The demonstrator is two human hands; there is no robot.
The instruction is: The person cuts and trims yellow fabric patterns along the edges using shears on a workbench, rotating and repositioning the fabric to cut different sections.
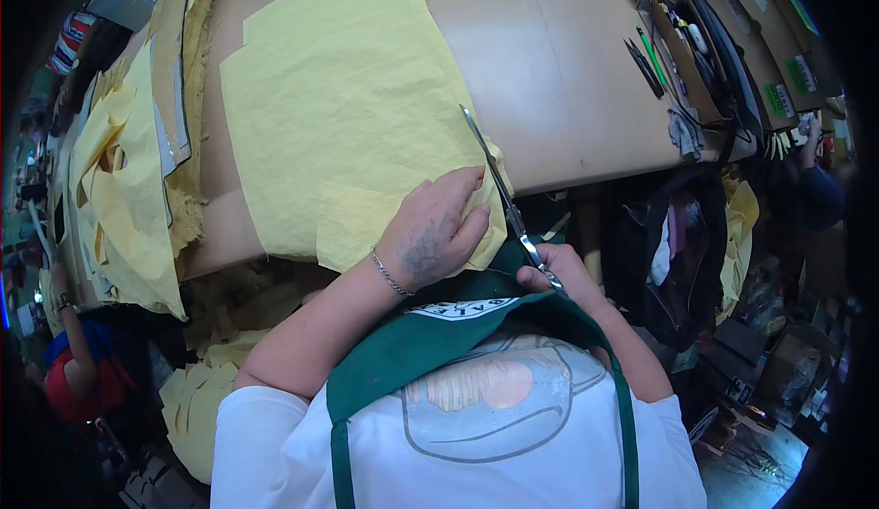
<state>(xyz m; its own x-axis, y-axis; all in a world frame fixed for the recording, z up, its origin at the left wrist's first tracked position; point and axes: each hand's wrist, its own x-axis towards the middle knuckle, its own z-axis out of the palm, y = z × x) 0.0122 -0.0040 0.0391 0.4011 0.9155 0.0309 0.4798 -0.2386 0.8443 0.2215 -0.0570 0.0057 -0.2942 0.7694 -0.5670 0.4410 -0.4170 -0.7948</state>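
A large sheet of yellow cloth [339, 97] lies on the table, its lower right corner hanging over the front edge. My left hand [435, 230] presses down on that corner, thumb and fingers apart, with the fingertips beside the cloth's right edge. In my right hand [568, 276] is a pair of long metal scissors [506, 200], gripped by the handles below the table edge. Their blades point up and away along the cloth's right edge and look nearly closed. A small flap of cloth shows just right of the blades.
Yellow cloth scraps and cardboard pieces [169, 97] are piled at the left. Pens [648, 62], a grey rag [685, 132] and cardboard boxes [746, 33] are at the right. Below the table hangs a dark garment [673, 253]. Another person [82, 362] is at the far left.
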